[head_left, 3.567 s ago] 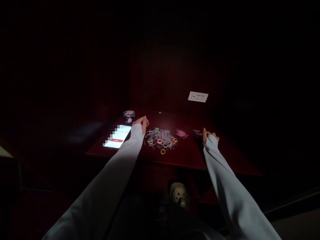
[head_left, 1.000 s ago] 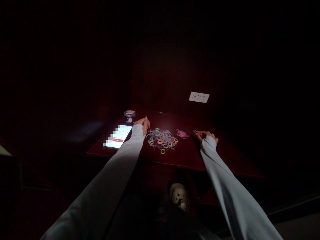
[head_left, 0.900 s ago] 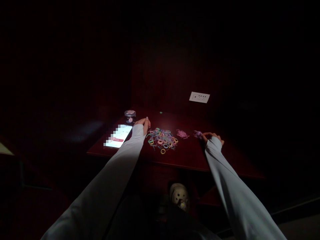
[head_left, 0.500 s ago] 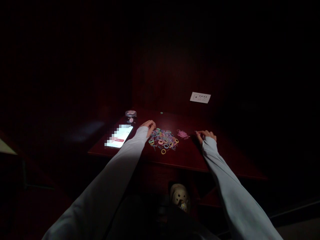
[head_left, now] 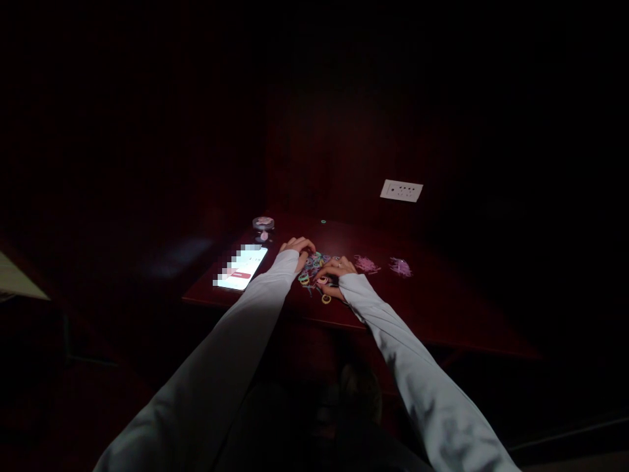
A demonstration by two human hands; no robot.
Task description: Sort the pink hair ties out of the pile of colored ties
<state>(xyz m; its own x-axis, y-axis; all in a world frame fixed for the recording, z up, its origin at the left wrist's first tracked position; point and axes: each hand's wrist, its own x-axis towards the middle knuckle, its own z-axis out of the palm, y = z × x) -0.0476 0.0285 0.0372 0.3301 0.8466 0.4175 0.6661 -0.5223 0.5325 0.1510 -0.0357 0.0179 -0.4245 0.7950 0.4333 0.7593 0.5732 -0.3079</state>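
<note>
A mixed heap of colourful hair ties and small thin pieces lies on the dark red table. My left hand reaches over the heap's left edge, fingers curved and parted from the thumb. Over the right side of the heap is my right hand, its thumb and fingers spread apart around a pink hair tie, with no grip on it visible. Just in front of that thumb lies a yellow hair tie. Both hands cover part of the heap. To the right sit a pink pile and a purple pile of thin pieces.
A lit phone lies at the table's left, with a lidded clear jar behind it. One green hair tie rests near the back wall. A white socket plate is on that wall. The table's front edge faces me.
My right hand has left the purple pile and moved left onto the mixed heap. My left hand has shifted right from beside the heap to over its edge. The view has turned slightly left.
</note>
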